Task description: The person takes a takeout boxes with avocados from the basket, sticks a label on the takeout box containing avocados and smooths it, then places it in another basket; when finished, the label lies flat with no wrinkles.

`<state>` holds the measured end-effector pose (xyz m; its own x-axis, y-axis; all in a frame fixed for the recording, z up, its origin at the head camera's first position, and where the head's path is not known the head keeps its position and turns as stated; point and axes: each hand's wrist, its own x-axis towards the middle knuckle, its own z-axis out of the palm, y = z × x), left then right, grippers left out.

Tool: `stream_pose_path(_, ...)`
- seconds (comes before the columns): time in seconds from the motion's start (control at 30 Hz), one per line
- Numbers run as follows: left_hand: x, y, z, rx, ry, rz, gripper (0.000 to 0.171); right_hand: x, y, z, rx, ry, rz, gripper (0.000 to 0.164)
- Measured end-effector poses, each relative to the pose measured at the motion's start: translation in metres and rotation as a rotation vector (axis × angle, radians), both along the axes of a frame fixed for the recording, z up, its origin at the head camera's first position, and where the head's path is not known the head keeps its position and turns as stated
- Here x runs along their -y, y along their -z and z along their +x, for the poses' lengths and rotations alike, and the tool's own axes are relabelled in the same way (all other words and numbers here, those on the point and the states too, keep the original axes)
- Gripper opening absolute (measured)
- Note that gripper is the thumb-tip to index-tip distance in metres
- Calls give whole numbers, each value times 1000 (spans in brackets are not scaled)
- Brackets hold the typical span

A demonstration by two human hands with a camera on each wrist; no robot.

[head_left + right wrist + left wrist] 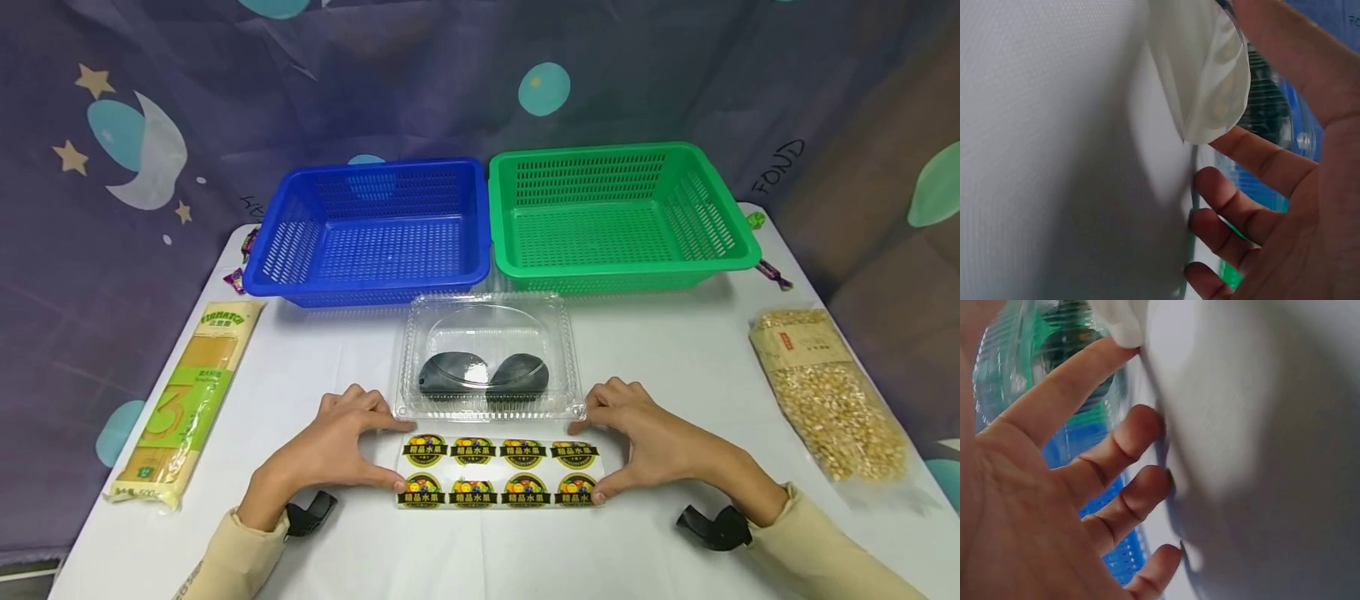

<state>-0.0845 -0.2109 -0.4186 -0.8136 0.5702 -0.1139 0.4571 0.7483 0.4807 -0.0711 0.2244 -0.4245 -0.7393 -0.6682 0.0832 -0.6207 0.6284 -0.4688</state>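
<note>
A sheet of round fruit-label stickers (499, 473), printed in black, gold and bright colours, lies low over the white table. My left hand (341, 442) grips its left end, thumb at the near corner and index finger at the far one. On the right end my right hand (645, 437) holds it the same way. In the right wrist view the pale sheet (1219, 87) curls up between thumb and index finger, while the other fingertips rest on the tablecloth. Just beyond the sheet sits a closed clear plastic clamshell box (491, 321) with two dark oval objects (453, 373) inside.
Behind the box stand a blue basket (367, 292) and a green basket (622, 273), side by side. A spaghetti packet (183, 400) lies at the left edge, a bag of corn kernels (832, 392) at the right. Wrapped candies (774, 273) lie beside the baskets.
</note>
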Motion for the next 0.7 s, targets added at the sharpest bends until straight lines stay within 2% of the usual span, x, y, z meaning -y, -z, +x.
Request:
stream_pose_path(0.27,-5,7,1,-58,22,26,56,1,2,0,-18,-50,-13,48)
stream_pose_path(0.43,-7,10,1,-44,49,83,41,1,2,0,-9,-84,-76,37)
stream_pose_path(0.57,-8,11,1,-23,62,114,37,1,1,0,14,-102,-132,33)
stream_pose_path(0.7,-8,10,1,40,66,156,35,-1,1,0,83,-107,-202,31)
